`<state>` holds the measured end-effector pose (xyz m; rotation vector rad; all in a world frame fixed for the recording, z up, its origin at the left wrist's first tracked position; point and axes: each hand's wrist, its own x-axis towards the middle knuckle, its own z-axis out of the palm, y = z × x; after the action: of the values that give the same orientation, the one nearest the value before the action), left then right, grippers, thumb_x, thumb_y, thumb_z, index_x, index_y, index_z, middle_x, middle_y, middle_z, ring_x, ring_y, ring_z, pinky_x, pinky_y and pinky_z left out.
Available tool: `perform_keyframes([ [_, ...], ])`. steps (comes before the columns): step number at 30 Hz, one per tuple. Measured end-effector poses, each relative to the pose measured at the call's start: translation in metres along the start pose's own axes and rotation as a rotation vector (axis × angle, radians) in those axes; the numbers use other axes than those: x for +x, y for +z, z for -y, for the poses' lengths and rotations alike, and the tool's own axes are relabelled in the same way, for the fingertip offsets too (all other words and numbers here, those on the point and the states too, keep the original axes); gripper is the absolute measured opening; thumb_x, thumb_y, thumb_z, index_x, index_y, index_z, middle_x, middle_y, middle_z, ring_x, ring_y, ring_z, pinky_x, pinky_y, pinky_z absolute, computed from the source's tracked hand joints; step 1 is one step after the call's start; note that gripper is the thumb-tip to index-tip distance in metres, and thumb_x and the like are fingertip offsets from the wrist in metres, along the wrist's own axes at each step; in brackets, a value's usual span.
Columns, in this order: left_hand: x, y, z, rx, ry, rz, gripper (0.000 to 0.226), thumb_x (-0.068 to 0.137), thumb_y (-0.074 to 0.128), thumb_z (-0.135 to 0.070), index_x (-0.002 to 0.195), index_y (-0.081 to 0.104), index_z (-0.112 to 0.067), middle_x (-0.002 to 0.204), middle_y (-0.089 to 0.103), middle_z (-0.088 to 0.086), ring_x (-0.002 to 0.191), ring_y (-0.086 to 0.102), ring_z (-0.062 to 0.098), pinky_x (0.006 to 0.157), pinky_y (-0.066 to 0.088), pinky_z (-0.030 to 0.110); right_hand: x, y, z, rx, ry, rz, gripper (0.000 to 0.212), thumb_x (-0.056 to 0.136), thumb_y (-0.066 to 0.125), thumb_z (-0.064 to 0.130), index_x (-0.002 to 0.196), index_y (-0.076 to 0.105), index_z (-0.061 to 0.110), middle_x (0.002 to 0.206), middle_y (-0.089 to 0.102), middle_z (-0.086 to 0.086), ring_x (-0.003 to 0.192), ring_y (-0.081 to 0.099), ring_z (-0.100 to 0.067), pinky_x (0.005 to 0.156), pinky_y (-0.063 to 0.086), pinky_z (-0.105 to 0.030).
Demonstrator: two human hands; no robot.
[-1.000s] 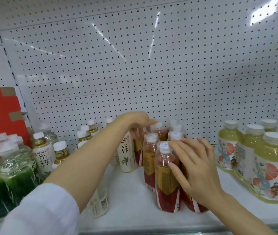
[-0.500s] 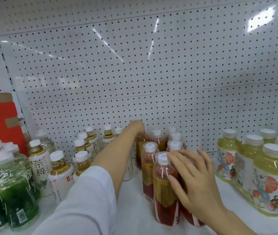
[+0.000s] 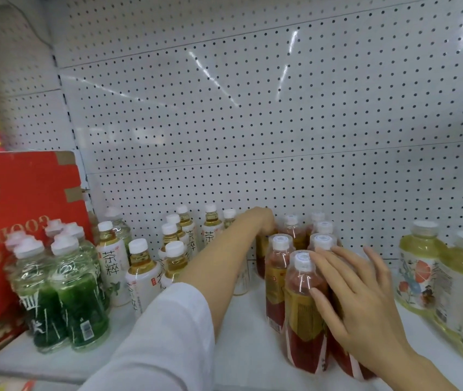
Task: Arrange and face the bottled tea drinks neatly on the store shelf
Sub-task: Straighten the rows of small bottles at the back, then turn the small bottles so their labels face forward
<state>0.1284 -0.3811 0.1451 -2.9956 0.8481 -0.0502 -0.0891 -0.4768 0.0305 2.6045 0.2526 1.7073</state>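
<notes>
Two hands work the red tea bottles [image 3: 303,311] on the shelf [image 3: 247,359]. Right hand [image 3: 365,303] rests flat, fingers spread, against the front bottles. Left hand [image 3: 255,221] reaches the back row; its grip cannot be determined.

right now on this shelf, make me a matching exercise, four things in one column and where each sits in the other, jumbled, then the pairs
Things:
1. green bottles
2. red tea bottles
3. yellow-green bottles
4. red box

Places:
A. far right of the shelf
B. far left, behind the green drinks
C. middle, between both hands
D. left, in front of the box

Pairs: 1-D, 2-C, 3-A, 4-B
</notes>
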Motion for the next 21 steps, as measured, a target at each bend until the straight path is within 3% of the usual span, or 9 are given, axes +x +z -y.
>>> perform_keyframes([
  [2,-0.02,-0.006,0.001,0.032,-0.002,-0.036,0.042,0.097,0.049,-0.011,0.14,0.049,-0.007,0.133,0.059,0.013,0.11,0.059,0.027,0.089,0.049,0.035,0.003,-0.002,0.002,0.0,-0.022,-0.016,0.05,0.093,0.05,0.035,0.129,0.064,0.004,0.132,0.064,-0.005,0.128,0.052,-0.024,0.113,0.029,-0.059],
  [5,-0.075,-0.012,0.003,0.006,0.005,-0.26,0.039,0.1,0.048,-0.019,0.138,0.052,-0.013,0.134,0.058,0.008,0.113,0.059,0.025,0.084,0.049,0.036,0.006,-0.007,0.012,0.039,-0.05,-0.093,0.046,0.092,0.054,0.029,0.126,0.065,0.001,0.13,0.064,-0.01,0.125,0.056,-0.027,0.11,0.034,-0.058],
  [7,-0.127,0.001,0.007,-0.133,0.035,-0.529,0.038,0.101,0.047,-0.023,0.139,0.053,-0.018,0.137,0.057,0.003,0.12,0.057,0.023,0.088,0.047,0.036,0.003,-0.01,0.026,0.112,-0.071,-0.139,0.043,0.091,0.057,0.024,0.125,0.065,0.0,0.13,0.064,-0.011,0.123,0.057,-0.03,0.109,0.038,-0.054],
  [10,-0.21,0.043,0.019,-0.407,0.096,-1.108,0.028,0.097,0.055,-0.019,0.124,0.064,-0.021,0.118,0.065,-0.006,0.105,0.061,0.014,0.083,0.046,0.024,-0.011,-0.008,0.06,0.246,-0.102,-0.137,0.042,0.09,0.057,0.023,0.124,0.066,0.0,0.129,0.064,-0.009,0.122,0.056,-0.028,0.108,0.04,-0.043],
  [13,-0.257,0.086,0.055,-0.589,-0.084,-1.355,0.025,0.092,0.061,-0.012,0.116,0.062,-0.018,0.108,0.061,-0.008,0.099,0.058,0.012,0.085,0.047,0.022,-0.025,0.008,0.093,0.38,-0.092,-0.045,0.043,0.093,0.055,0.028,0.128,0.064,0.004,0.13,0.063,-0.005,0.122,0.056,-0.023,0.106,0.043,-0.038],
  [15,-0.267,0.109,0.089,-0.706,-0.323,-1.307,0.035,0.09,0.066,-0.013,0.123,0.055,-0.019,0.116,0.053,-0.006,0.106,0.054,0.015,0.09,0.046,0.028,-0.028,0.021,0.112,0.479,-0.024,0.03,0.047,0.093,0.055,0.032,0.132,0.061,0.008,0.133,0.061,-0.002,0.123,0.055,-0.019,0.102,0.048,-0.04],
  [17,-0.266,0.13,0.126,-0.85,-0.521,-1.082,0.057,0.085,0.072,-0.016,0.135,0.044,-0.019,0.129,0.042,-0.002,0.116,0.052,0.02,0.097,0.046,0.035,-0.027,0.032,0.131,0.538,0.063,0.112,0.055,0.09,0.058,0.035,0.14,0.051,0.014,0.136,0.057,0.002,0.125,0.052,-0.015,0.103,0.048,-0.039],
  [19,-0.262,0.146,0.154,-0.916,-0.553,-0.808,0.08,0.081,0.078,-0.023,0.146,0.032,-0.018,0.143,0.035,0.003,0.123,0.051,0.024,0.103,0.046,0.044,-0.025,0.041,0.147,0.555,0.138,0.189,0.064,0.091,0.061,0.039,0.148,0.035,0.027,0.141,0.047,0.011,0.129,0.043,-0.009,0.107,0.039,-0.029],
  [21,-0.254,0.156,0.17,-0.963,-0.481,-0.64,0.093,0.076,0.082,-0.03,0.151,0.027,-0.02,0.149,0.037,0.002,0.123,0.052,0.021,0.104,0.047,0.047,-0.021,0.051,0.16,0.591,0.203,0.281,0.073,0.092,0.06,0.044,0.15,0.016,0.044,0.144,0.031,0.021,0.134,0.028,0.0,0.112,0.025,-0.024],
])
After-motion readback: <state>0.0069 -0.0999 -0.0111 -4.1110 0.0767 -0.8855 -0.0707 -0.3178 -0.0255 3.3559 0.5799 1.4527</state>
